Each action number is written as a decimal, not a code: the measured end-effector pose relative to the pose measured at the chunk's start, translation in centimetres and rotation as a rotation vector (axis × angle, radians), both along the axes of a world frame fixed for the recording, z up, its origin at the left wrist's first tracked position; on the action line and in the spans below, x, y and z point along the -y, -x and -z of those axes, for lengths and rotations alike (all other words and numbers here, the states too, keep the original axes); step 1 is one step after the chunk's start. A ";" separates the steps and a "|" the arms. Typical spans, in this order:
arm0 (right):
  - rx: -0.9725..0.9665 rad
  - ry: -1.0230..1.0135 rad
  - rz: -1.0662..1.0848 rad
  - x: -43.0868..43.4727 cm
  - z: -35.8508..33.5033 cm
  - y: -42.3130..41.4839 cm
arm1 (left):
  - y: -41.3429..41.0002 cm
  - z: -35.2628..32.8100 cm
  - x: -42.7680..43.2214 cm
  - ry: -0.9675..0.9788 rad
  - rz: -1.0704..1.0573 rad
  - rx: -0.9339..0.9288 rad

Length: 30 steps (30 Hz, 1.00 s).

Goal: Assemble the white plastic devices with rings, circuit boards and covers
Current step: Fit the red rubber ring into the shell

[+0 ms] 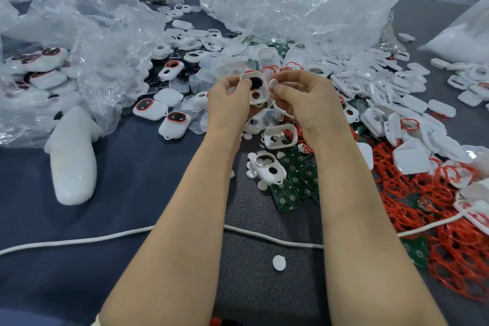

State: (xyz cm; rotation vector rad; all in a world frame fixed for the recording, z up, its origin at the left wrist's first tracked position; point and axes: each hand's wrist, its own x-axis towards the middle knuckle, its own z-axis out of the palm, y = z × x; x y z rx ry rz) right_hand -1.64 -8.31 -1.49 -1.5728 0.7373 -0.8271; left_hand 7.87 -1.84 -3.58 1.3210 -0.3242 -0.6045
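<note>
My left hand grips a white plastic shell, hollow side towards me, with a dark round piece in its upper hole and an empty lower hole. Just to its right, my right hand pinches a small white round disc between thumb and fingertips. Below my hands lie two more open white shells, loose white discs and green circuit boards. Red rings are heaped at the right. Finished devices with red-rimmed lenses lie at the left.
Crumpled clear plastic bags rise behind and at the left. A white foam block lies at the left. A white cord crosses the dark cloth under my forearms, with one loose disc near it. White covers pile up at the right.
</note>
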 end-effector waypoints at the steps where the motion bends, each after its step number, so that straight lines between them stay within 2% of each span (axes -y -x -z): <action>1: -0.006 0.021 0.014 0.0 0.0 0.1 | 0.0 0.0 0.0 0.006 0.003 -0.011; 4: -0.027 0.044 0.022 -0.1 0.1 0.1 | 0.0 0.0 0.0 0.019 0.008 -0.030; 8: 0.043 -0.026 0.009 -0.3 -0.1 -0.3 | -0.1 0.0 0.0 0.030 0.026 -0.035; 12: -0.057 0.189 0.088 -0.4 0.2 -0.4 | -0.1 0.1 0.0 0.076 0.050 -0.056; 21: -0.105 0.269 0.123 -0.4 0.1 -0.4 | 0.1 -0.1 -0.3 0.133 0.114 -0.077; 30: -0.204 0.457 0.191 -1.1 0.5 -1.5 | 0.7 0.1 0.0 0.126 0.151 0.051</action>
